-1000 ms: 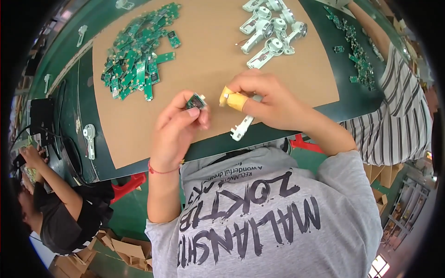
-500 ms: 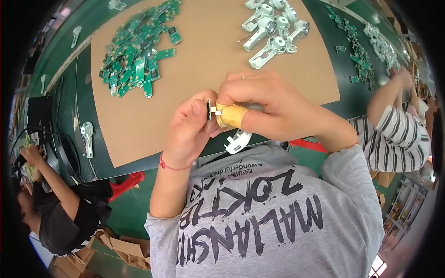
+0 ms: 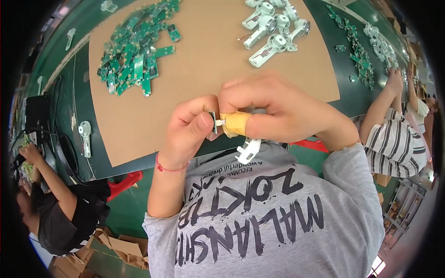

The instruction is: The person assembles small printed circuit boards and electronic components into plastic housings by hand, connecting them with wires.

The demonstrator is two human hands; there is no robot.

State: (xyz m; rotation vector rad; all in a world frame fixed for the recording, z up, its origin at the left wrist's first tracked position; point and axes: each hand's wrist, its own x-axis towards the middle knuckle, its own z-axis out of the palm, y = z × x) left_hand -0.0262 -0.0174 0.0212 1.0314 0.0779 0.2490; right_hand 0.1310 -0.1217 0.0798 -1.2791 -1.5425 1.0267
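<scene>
Left hand grips a small green circuit board between thumb and fingers, the board standing on edge near the middle of the view. At three o'clock from it, the right hand is curled closed, its thumb covered by a yellow wrap. Thumb and finger pinch a little white plug right at the board; whether it is seated in the board I cannot tell. From under the same hand, at four o'clock from the board, juts a white plastic part, its upper end hidden in the grip.

Around the hands, a brown cardboard sheet covers much of the dark green table. At ten o'clock lies a heap of green boards; at one o'clock, a cluster of white handheld fans. Off the sheet, a single white fan lies at nine o'clock, and a second pile of boards at two o'clock. A co-worker in a striped top is at three o'clock, another in black at eight. Cardboard boxes sit at seven o'clock.
</scene>
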